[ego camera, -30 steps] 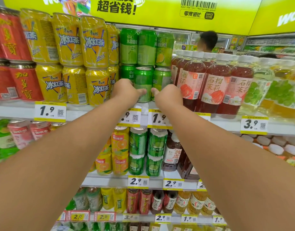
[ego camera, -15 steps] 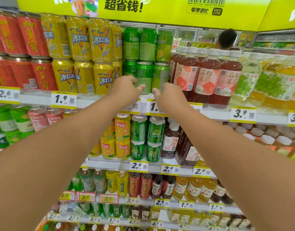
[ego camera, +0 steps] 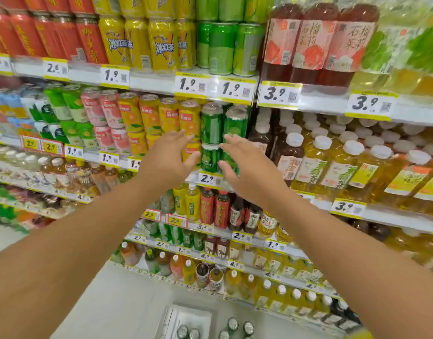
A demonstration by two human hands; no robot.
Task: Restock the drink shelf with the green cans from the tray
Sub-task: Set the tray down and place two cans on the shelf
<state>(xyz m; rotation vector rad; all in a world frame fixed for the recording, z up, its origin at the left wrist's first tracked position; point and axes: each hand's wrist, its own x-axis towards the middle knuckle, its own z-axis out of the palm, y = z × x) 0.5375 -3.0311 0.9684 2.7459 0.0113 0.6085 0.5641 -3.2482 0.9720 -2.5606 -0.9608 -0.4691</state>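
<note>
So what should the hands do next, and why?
Probably reach down for more: both the left hand and the right hand are open and hold nothing in front of the stacked green cans, while more cans wait in the tray below.

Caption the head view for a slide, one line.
Both open hands, left and right, reach toward stacked green cans on a drink shelf.

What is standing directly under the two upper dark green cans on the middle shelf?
Under the upper dark green cans stand two more green cans, stacked. The right hand partly covers the right one; behind them nothing can be seen.
</note>
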